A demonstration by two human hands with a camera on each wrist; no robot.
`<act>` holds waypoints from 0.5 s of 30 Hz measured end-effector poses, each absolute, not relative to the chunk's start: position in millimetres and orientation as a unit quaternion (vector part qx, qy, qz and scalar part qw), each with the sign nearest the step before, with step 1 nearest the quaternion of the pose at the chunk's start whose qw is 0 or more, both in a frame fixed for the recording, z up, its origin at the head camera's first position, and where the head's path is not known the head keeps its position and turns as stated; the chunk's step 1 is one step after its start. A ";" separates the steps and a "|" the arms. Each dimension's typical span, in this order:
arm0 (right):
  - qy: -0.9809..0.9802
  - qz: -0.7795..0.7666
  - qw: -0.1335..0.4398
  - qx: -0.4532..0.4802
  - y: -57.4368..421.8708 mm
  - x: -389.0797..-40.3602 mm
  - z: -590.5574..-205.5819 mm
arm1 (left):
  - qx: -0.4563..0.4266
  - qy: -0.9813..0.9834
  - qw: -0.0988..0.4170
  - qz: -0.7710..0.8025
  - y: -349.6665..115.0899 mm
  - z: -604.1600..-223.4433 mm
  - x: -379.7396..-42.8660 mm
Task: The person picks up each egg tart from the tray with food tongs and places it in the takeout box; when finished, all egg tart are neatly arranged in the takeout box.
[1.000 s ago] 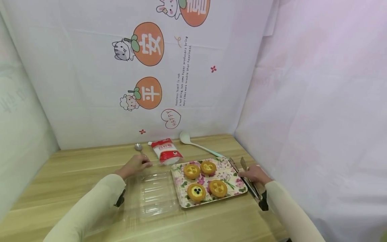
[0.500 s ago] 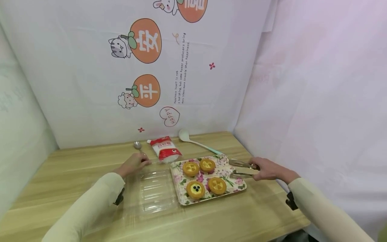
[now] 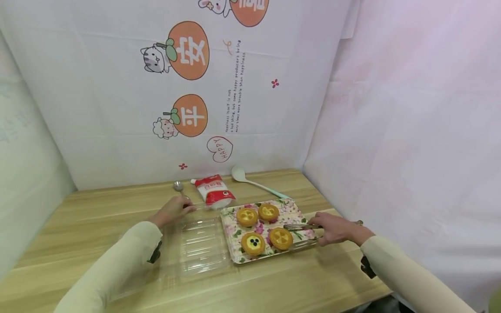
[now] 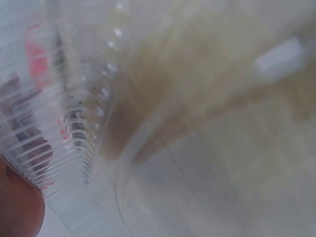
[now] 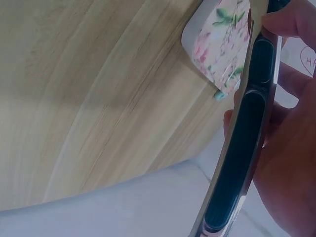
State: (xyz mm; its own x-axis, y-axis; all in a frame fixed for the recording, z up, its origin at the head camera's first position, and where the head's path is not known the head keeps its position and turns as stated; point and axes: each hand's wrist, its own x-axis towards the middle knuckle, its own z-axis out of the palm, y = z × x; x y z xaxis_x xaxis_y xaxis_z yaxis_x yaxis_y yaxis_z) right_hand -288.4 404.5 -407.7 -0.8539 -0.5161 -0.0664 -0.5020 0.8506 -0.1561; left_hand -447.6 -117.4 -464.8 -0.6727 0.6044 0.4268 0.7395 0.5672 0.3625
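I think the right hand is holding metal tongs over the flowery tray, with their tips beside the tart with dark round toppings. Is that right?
Not quite: in the head view, the tips of the tongs are beside the all-yellow tart, right of the dark-topped tart. The right hand does hold them over the flowery tray.

In front of me there is a table [image 3: 101, 208] with a light wood grain. Near its back edge lie, from left to right, a small metal spoon [image 3: 178, 186], a red and white packet [image 3: 213, 191] with Chinese characters, and a pale ladle [image 3: 238, 174], whose handle becomes mint green and slants toward my right. Behind them I see a white cloth [image 3: 117, 108], printed with orange fruits [image 3: 188, 50] and a red heart outline [image 3: 220, 149] containing the word HAPPY.
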 end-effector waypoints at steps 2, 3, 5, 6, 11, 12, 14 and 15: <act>0.957 -0.064 0.046 -0.278 401.6 -289.4 -409.3 | -0.382 -0.876 0.126 -0.265 -116.8 -464.6 -447.7; 0.956 -0.061 0.042 -0.283 400.6 -289.9 -410.4 | -0.381 -0.877 0.125 -0.264 -116.7 -464.5 -447.9; 0.954 -0.062 0.035 -0.291 398.9 -290.7 -412.4 | -0.381 -0.877 0.126 -0.263 -116.6 -464.1 -448.1; 0.953 -0.066 0.032 -0.294 398.4 -291.1 -413.3 | -0.381 -0.877 0.126 -0.264 -116.5 -463.8 -448.0; 0.956 -0.083 0.035 -0.280 398.3 -292.6 -417.1 | -0.381 -0.877 0.131 -0.262 -116.6 -462.9 -447.3; 0.956 -0.083 0.034 -0.279 398.4 -292.5 -417.4 | -0.381 -0.877 0.132 -0.261 -116.5 -462.8 -447.2; 0.957 -0.086 0.034 -0.277 399.2 -292.3 -418.0 | -0.382 -0.877 0.132 -0.259 -116.1 -462.3 -447.2; 0.957 -0.088 0.034 -0.275 399.4 -291.8 -417.9 | -0.383 -0.877 0.132 -0.258 -115.7 -462.0 -447.6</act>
